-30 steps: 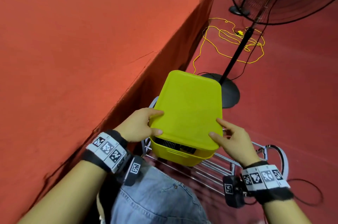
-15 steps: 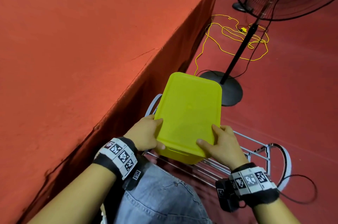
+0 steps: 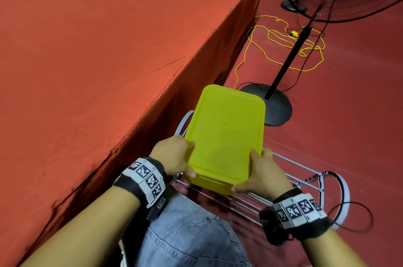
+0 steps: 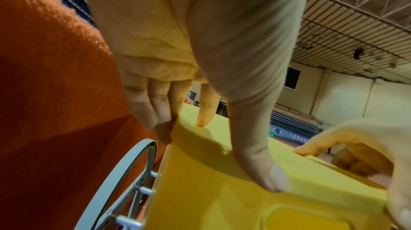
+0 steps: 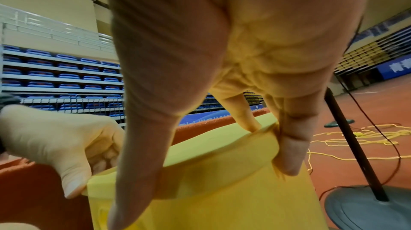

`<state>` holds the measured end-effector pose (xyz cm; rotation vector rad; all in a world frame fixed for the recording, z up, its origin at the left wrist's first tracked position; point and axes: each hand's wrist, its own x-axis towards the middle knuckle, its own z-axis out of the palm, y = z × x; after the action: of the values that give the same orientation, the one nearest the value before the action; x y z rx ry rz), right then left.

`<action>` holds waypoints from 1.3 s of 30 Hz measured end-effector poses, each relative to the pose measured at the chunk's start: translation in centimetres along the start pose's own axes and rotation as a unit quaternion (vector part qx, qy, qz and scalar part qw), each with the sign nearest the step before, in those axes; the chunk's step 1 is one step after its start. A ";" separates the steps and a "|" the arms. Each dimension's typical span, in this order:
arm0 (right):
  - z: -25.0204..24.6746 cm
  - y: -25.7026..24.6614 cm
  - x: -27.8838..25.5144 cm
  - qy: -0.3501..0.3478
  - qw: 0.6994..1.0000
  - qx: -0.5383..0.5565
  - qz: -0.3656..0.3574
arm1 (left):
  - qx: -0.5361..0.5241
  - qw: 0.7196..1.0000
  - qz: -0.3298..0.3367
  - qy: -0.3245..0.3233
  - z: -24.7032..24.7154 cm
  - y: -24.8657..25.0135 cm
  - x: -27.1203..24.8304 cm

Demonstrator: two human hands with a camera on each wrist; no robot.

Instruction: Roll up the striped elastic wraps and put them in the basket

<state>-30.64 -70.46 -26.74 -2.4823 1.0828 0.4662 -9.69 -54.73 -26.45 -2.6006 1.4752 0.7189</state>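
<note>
Both your hands gripped the yellow basket (image 3: 224, 133): left hand (image 3: 174, 153) and right hand (image 3: 261, 173) curled round its lid's near corners.

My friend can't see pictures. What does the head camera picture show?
Two hands, the left hand and the right hand, grip the flat lid of a bright yellow plastic basket that sits on a silver wire rack. A big red-orange covered table is beside it, and a black standing fan stands on the red floor.

Lid (image 3: 224, 131) now seated on basket (image 3: 214, 186); both hands grip lower.
</note>
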 end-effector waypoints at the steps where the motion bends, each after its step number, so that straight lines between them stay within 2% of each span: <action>1: -0.2 -0.1 0.0 0.000 1.000 -0.018 -0.003 | 0.022 1.000 0.003 -0.003 -0.1 0.0 0.0; 6: 0.1 -1.2 -0.2 -0.001 0.996 -0.089 0.005 | 0.143 0.989 0.026 -0.007 -0.8 0.7 -0.1; 9: 0.6 -1.5 -0.2 -0.001 0.995 -0.102 0.011 | 0.170 0.985 0.030 -0.010 -0.6 1.5 -0.2; 13: 0.3 -0.8 -0.3 -0.001 0.996 -0.086 0.005 | 0.114 0.993 0.027 -0.021 -0.9 0.8 0.2; 16: -0.8 0.2 -0.2 -0.010 0.998 -0.064 -0.024 | -0.001 0.999 0.018 -0.038 -1.8 -0.4 0.7; 18: -1.8 1.1 0.3 0.010 0.998 -0.036 -0.042 | -0.056 0.998 0.013 -0.023 -2.5 -0.9 1.3; 22: -3.5 3.3 3.3 0.085 0.991 0.083 -0.059 | -0.079 0.996 0.014 0.041 -3.0 -0.8 4.1; 27: -5.7 4.7 8.6 0.133 0.985 0.088 -0.070 | -0.105 0.992 -0.014 0.073 -4.4 -0.1 8.3; 31: -7.6 5.3 12.6 0.141 0.983 0.107 -0.048 | -0.129 0.990 -0.026 0.043 -6.0 0.2 11.7; 34: -9.0 5.3 15.2 0.141 0.981 0.127 -0.034 | -0.153 0.986 -0.031 0.051 -7.2 0.4 14.5; 39: -10.3 5.0 19.5 0.136 0.978 0.152 -0.051 | -0.195 0.977 -0.041 0.078 -8.5 0.8 18.7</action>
<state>-20.33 -90.58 -27.57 -2.3532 1.0308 -0.0721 0.77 -72.38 -26.76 -3.0533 1.3713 0.8934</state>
